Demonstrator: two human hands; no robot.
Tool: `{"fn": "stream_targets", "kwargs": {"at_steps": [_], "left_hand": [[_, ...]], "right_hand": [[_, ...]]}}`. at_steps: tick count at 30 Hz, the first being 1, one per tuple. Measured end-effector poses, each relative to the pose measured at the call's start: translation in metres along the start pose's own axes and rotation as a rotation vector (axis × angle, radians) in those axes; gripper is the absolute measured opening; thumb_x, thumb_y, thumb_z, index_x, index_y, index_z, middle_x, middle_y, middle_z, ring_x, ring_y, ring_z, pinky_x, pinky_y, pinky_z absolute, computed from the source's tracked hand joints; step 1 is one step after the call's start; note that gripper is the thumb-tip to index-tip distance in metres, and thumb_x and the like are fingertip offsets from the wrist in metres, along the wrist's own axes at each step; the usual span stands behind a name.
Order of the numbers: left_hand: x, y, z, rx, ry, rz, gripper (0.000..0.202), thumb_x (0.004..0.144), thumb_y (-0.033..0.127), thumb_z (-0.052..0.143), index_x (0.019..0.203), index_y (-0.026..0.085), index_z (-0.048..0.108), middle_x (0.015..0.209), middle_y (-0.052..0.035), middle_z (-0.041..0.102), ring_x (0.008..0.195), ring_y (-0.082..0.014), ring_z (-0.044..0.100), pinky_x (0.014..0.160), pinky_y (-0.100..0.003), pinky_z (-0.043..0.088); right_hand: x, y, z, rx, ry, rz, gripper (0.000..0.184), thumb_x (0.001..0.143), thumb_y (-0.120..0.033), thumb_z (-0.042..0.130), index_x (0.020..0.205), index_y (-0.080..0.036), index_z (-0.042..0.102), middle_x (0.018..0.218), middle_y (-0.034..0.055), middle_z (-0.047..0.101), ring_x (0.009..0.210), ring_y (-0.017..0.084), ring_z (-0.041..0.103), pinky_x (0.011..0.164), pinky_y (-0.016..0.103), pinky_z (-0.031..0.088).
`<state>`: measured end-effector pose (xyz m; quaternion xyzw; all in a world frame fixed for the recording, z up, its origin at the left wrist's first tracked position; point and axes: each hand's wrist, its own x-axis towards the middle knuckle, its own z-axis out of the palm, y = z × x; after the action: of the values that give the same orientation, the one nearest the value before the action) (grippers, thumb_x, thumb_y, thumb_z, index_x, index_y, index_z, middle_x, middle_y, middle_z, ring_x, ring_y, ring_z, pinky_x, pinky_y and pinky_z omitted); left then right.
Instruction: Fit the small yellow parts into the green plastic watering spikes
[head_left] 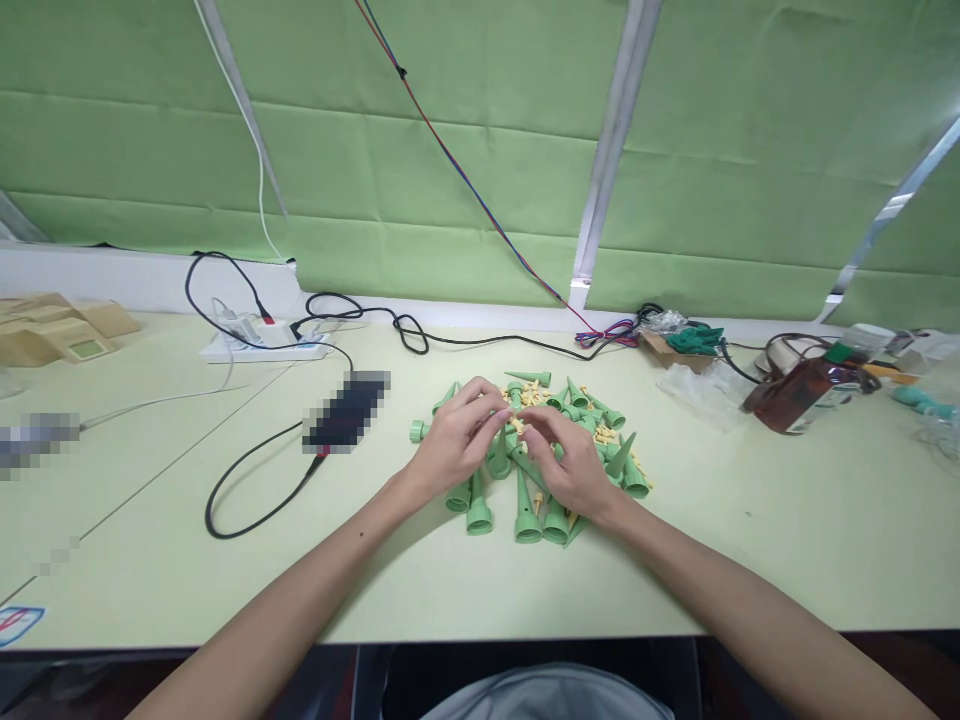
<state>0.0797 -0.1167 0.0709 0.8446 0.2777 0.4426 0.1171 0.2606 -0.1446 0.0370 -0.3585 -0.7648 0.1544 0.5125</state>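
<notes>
A heap of green plastic cones point(529, 510) mixed with small yellow pieces point(534, 397) lies in the middle of the pale green table point(750, 540). Both my hands hover over the heap. My left hand point(454, 450) curls its fingers in a pinch towards the right hand, near a small yellow piece between the fingertips. My right hand point(574, 465) is also curled, fingertips meeting the left hand's. What each hand grips is too small to make out.
A black device point(346, 412) with a black cable point(247, 490) lies left of the heap. A white power strip point(262, 345) sits at the back left. A brown bottle point(802, 392) and plastic bags lie at the right. Cardboard boxes point(56, 325) stand far left.
</notes>
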Motion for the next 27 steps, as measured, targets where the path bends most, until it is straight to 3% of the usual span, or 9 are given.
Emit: {"fn": "stream_targets", "kwargs": {"at_steps": [6, 11, 19, 27], "left_hand": [[-0.0005, 0.0012, 0.0026, -0.011, 0.035, -0.03, 0.019, 0.096, 0.021, 0.047, 0.081, 0.018, 0.06, 0.085, -0.0036, 0.055, 0.077, -0.0139, 0.053, 0.069, -0.028, 0.044], [-0.0007, 0.0019, 0.0034, -0.025, 0.093, -0.065, 0.021, 0.095, 0.023, 0.05, 0.077, 0.017, 0.059, 0.082, -0.0031, 0.055, 0.069, -0.0122, 0.051, 0.059, -0.025, 0.041], [-0.0033, 0.0019, 0.0068, -0.035, 0.008, -0.037, 0.02, 0.095, 0.024, 0.049, 0.081, 0.018, 0.063, 0.085, -0.0041, 0.055, 0.072, -0.0131, 0.052, 0.06, -0.026, 0.042], [-0.0039, 0.0023, 0.0075, -0.061, 0.038, -0.035, 0.018, 0.094, 0.021, 0.052, 0.081, 0.018, 0.064, 0.083, -0.0034, 0.055, 0.07, -0.0124, 0.052, 0.059, -0.026, 0.041]], "right_hand": [[-0.0011, 0.0004, 0.0003, 0.02, -0.017, -0.039, 0.017, 0.095, -0.025, 0.052, 0.111, -0.021, 0.056, 0.092, 0.0067, 0.065, 0.074, 0.017, 0.061, 0.065, 0.031, 0.054], [-0.0018, 0.0021, 0.0011, 0.017, -0.026, -0.069, 0.021, 0.092, -0.027, 0.059, 0.112, -0.021, 0.056, 0.088, 0.0057, 0.066, 0.07, 0.016, 0.061, 0.062, 0.03, 0.053], [0.0, 0.0009, 0.0019, -0.009, 0.051, -0.03, 0.012, 0.097, -0.024, 0.049, 0.098, -0.02, 0.061, 0.085, 0.0054, 0.066, 0.068, 0.016, 0.059, 0.063, 0.031, 0.052], [0.0011, -0.0015, 0.0, -0.022, 0.042, -0.019, 0.009, 0.094, -0.027, 0.054, 0.097, -0.02, 0.06, 0.085, 0.0052, 0.064, 0.069, 0.016, 0.057, 0.062, 0.031, 0.049]]}}
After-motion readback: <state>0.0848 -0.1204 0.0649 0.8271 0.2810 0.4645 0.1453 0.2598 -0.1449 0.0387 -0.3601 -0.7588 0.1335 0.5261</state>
